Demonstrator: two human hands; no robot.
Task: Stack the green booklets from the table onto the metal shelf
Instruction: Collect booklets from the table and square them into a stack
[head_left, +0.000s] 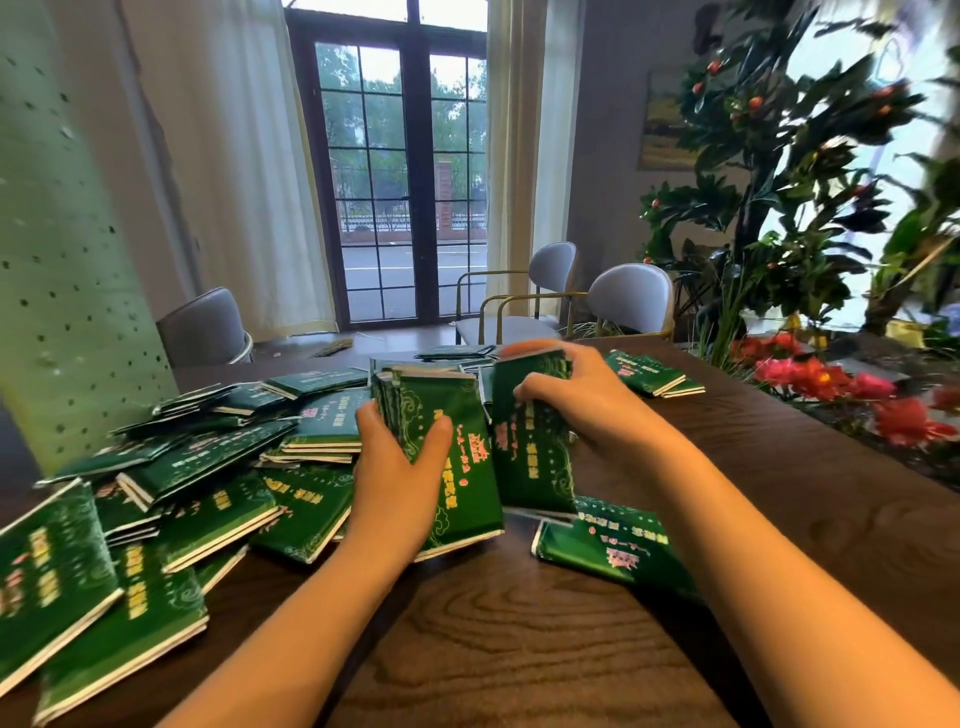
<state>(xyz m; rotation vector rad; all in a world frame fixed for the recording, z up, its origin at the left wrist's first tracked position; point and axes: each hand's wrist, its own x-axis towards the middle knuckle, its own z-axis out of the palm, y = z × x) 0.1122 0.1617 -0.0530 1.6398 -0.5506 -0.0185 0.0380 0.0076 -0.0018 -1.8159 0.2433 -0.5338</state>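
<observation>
Our left hand (400, 467) grips a bundle of green booklets (460, 415) that stands tilted on the counter (519, 649). The thumb lies across the front cover and the fingers wrap the bundle's left edge. Our right hand (576, 395) clamps on a second bundle (530, 467) just beside the first, with the fingers curled over its top end and the thumb pressed on its face. This bundle stands nearly upright, its lower end down among the booklets on the counter. The two hands are near each other but do not touch, and each is closed round its own bundle.

The loose heap of booklets (208, 493) spreads over the left half of the counter, overlapping at many angles, some lying in short stacks. One flat booklet (597, 545) lies under our right forearm, and a small stack (654, 376) sits beyond the right hand near the counter's far edge.

A pale green perforated panel (62, 260) rises at the left edge; we cannot tell whether it is part of the metal shelf. Behind the counter stand grey chairs (631, 296) and a dark-framed glazed door (400, 171). Leafy plants (779, 182) and red flowers (831, 384) fill the right side.
</observation>
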